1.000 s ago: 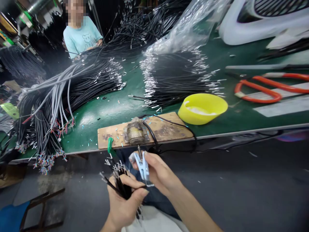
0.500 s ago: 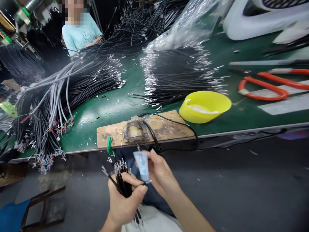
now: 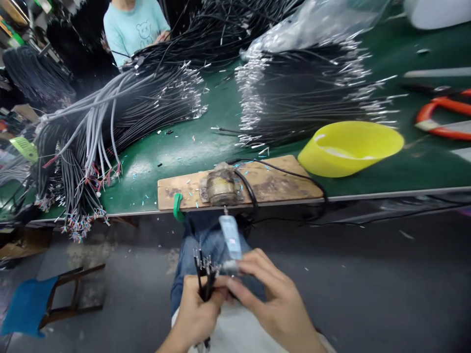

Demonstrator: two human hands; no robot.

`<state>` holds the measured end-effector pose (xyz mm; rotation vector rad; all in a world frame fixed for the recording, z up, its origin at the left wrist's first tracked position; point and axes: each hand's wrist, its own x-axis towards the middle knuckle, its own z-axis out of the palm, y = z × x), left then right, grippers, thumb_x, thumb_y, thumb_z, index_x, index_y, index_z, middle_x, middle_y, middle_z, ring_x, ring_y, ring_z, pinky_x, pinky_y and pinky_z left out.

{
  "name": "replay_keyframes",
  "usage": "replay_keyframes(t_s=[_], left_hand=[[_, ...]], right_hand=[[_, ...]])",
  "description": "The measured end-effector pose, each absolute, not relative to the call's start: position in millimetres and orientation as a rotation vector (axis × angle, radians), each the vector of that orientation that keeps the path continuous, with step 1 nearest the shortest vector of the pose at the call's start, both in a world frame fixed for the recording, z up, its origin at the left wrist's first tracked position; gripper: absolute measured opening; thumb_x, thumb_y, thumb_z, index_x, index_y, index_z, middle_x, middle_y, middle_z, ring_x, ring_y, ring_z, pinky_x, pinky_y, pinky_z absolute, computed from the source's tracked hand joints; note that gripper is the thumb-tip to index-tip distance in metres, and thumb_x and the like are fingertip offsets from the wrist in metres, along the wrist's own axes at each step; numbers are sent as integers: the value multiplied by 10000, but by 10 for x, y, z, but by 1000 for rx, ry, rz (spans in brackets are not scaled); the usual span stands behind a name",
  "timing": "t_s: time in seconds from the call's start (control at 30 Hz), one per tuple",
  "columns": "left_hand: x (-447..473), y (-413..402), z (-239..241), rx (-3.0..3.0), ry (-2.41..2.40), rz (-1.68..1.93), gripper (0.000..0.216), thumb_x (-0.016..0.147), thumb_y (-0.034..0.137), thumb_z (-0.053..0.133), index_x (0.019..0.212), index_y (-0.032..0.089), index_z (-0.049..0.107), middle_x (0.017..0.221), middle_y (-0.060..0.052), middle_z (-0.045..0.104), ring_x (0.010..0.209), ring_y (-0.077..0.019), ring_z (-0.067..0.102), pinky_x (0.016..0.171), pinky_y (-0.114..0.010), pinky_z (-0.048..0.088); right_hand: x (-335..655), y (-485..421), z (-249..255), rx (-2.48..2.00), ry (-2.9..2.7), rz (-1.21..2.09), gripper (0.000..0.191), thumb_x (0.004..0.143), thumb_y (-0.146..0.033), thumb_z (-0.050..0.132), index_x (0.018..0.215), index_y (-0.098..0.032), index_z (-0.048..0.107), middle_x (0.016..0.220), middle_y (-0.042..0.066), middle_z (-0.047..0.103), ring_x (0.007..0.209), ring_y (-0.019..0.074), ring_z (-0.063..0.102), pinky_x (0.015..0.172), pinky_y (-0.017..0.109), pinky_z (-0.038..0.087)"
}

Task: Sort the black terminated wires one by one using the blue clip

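Note:
My left hand (image 3: 196, 314) is closed round a small bundle of short black wires (image 3: 204, 274) with stripped silver tips pointing up. My right hand (image 3: 274, 306) pinches the lower end of a pale blue plastic clip (image 3: 230, 238) that holds a thin metal pin at its top. Both hands meet over my lap, just below the table edge. The clip's tip sits right under a wooden board (image 3: 272, 184) clamped to the table, which carries a grimy metal block (image 3: 221, 189) with a black cable.
A green table (image 3: 176, 162) holds big piles of black wires (image 3: 301, 93), a grey and black cable bundle (image 3: 91, 132), a yellow bowl (image 3: 349, 149) and orange-handled scissors (image 3: 441, 117). A person in a light blue shirt (image 3: 136, 24) works across the table. A blue stool (image 3: 33, 304) stands at lower left.
My hands have dropped lower and come together. The clip has turned edge-on and upright. The view has shifted down and left, so the table looks closer.

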<state>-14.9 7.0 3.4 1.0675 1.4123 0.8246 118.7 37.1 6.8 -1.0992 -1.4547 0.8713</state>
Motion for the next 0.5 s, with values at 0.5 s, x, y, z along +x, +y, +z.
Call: replay_keyframes(t_s=[0.5], left_hand=[[-78, -87, -7, 892, 1291, 894, 417, 700, 518, 600, 519, 155, 501, 467, 32, 361, 433, -75, 325, 420, -227, 279]], right_hand=[[1134, 392, 145, -961, -1582, 1103, 84, 749, -259, 595, 680, -223, 628, 658, 29, 634, 635, 190, 581, 603, 308, 441]])
